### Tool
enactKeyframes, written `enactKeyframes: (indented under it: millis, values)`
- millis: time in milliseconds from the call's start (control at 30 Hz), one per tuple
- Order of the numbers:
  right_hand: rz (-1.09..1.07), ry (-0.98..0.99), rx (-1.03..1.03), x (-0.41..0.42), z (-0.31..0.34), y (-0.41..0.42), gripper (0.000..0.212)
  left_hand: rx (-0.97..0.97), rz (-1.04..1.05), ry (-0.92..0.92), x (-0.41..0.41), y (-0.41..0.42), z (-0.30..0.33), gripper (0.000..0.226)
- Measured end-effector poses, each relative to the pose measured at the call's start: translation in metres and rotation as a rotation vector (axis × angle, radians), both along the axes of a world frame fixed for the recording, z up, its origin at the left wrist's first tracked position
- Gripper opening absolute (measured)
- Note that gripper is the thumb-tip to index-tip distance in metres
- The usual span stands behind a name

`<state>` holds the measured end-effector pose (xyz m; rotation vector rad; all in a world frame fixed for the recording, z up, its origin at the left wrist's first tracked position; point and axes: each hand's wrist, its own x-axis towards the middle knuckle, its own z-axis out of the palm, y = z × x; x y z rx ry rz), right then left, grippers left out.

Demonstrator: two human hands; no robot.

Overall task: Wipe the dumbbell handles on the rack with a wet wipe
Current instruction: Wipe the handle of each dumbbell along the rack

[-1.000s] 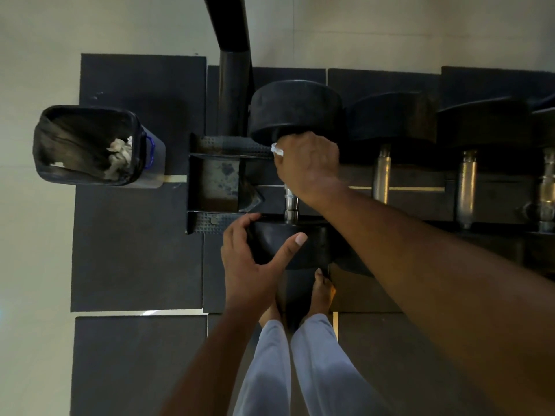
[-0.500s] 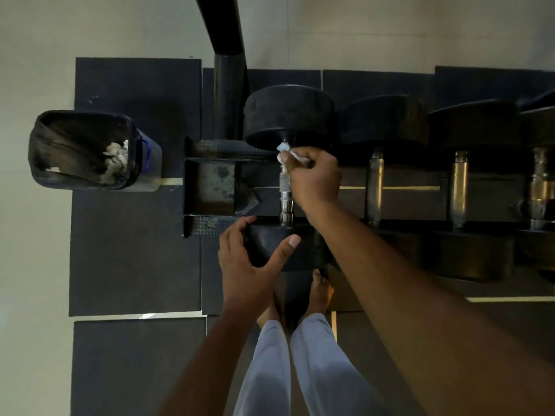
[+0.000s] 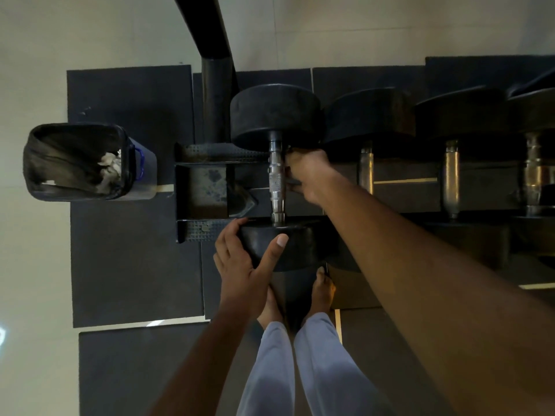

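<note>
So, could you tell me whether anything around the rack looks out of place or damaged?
Nothing is spilled or askew. The grey metal plate at the rack's end shows dark blotches, perhaps rust or worn paint. Crumpled wipes sit inside the black-lined bin, where they belong. The black rubber dumbbells lie evenly in a row.

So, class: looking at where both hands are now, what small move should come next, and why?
Probably slide the right hand down the handle toward the near weight. It grips the handle's upper part from the side, the lower stretch is bare, and the left hand braces that weight.
</note>
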<state>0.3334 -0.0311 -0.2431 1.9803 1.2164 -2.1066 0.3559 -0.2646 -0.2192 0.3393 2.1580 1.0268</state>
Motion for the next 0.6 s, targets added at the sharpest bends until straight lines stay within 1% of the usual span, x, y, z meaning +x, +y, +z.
enactKeyframes:
  millis: [167, 300, 433, 533, 600]
  values:
    - [0.080, 0.222, -0.102, 0.022, 0.015, 0.006, 0.024, -0.017, -0.008, 0.013, 0.000, -0.001, -0.001, 0.082]
    - [0.050, 0.138, -0.015, 0.018, 0.000, 0.008, 0.015, -0.015, 0.000, 0.011, 0.000, 0.000, -0.001, 0.084]
    - [0.050, 0.054, -0.026, 0.009, -0.002, 0.009, 0.009, -0.018, -0.001, 0.018, 0.000, -0.001, -0.002, 0.086]
    - [0.110, 0.060, -0.030, 0.014, 0.004, 0.008, 0.003, -0.023, 0.000, 0.028, 0.000, -0.001, -0.003, 0.086]
    - [0.189, 0.046, -0.006, 0.018, 0.005, 0.009, 0.008, -0.028, 0.001, 0.032, 0.000, -0.001, -0.003, 0.085]
